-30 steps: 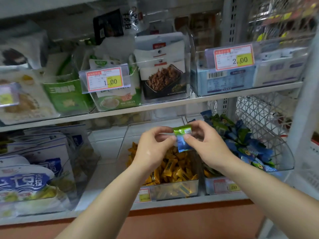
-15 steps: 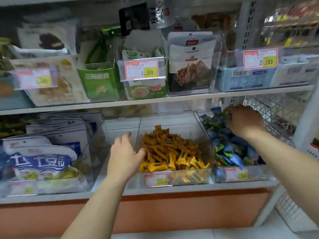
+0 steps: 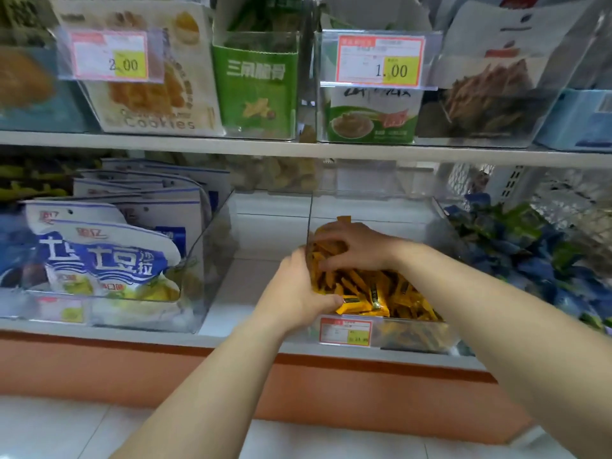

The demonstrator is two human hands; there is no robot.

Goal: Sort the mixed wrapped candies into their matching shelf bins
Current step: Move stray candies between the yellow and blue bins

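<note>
A clear bin (image 3: pixel 418 336) on the lower shelf holds a pile of yellow wrapped candies (image 3: pixel 387 291). My left hand (image 3: pixel 295 290) grips the bin's left wall, fingers outside and thumb inside by the front corner. My right hand (image 3: pixel 350 246) lies on the back of the yellow pile with its fingers bent down among the wrappers; whether it holds one is hidden. To the right, another clear bin is heaped with blue and green wrapped candies (image 3: pixel 516 250), and neither hand touches it.
A bare strip of white shelf (image 3: pixel 261 240) lies left of the yellow bin. Further left a clear bin (image 3: pixel 203 260) holds blue-and-white snack bags. The upper shelf (image 3: pixel 298 148) carries boxed snacks behind price tags. An orange base panel (image 3: pixel 139 366) runs below.
My right hand left the blue-green bin and came down onto the yellow candies. My left hand moved from beside the bin to grip its left wall. The view moved closer and left.
</note>
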